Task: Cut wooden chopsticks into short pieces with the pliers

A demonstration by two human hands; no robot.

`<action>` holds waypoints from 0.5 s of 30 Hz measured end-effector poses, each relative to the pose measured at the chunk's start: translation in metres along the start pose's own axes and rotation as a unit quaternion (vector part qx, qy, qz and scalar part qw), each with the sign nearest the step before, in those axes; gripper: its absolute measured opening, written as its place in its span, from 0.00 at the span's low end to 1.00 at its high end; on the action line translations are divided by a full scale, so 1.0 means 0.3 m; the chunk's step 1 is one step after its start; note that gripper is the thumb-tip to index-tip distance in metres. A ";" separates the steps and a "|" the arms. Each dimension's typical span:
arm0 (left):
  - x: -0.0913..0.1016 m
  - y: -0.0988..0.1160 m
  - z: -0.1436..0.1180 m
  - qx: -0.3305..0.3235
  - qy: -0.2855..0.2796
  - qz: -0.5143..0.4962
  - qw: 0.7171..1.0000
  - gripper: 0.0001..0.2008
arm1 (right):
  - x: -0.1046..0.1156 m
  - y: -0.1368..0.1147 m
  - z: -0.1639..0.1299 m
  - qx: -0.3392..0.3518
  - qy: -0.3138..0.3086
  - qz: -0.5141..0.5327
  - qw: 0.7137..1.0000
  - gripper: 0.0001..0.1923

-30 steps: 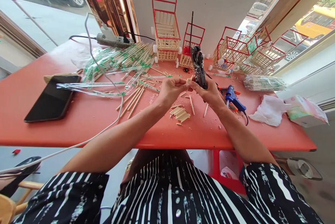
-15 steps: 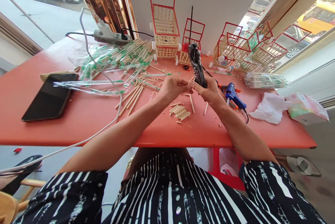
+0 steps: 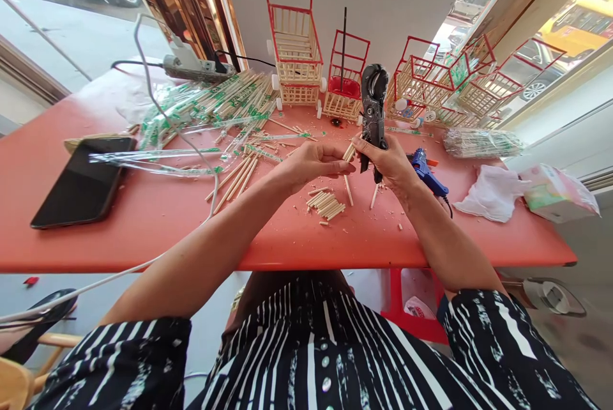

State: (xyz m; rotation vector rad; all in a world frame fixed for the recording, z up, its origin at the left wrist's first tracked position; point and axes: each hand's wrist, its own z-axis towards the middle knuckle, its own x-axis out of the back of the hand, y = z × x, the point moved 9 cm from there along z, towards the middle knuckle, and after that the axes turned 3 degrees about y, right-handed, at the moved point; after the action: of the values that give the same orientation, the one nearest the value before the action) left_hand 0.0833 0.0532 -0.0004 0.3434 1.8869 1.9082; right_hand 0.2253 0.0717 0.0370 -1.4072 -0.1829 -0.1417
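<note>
Head view, left hand (image 3: 311, 164) with fingertips nearly closed on short pale wooden sticks (image 3: 349, 152), right hand (image 3: 390, 158) thumb touching them, fingers wrapped round black plier-like cutter (image 3: 373, 106), pale wooden-stick pile (image 3: 327, 205) below left fingertips

1. Black cutter (image 3: 373, 106): whitish scuffs, roughly upright, curved head uppermost, held in the right hand (image 3: 396, 161).
2. Short pale sticks (image 3: 349, 153): a small tilted bunch, between the left hand (image 3: 312, 164) and right thumb.
</note>
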 end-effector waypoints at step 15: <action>0.000 0.093 -0.024 -0.112 0.122 0.176 0.970 0.05 | -0.003 0.011 0.010 -0.014 -0.007 0.039 0.999 0.28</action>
State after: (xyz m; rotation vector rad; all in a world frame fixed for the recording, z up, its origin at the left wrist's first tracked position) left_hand 0.0761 0.0474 0.0270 0.4100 1.8258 2.4750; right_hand 0.2250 0.0752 0.0342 -1.4413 -0.1375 -0.0710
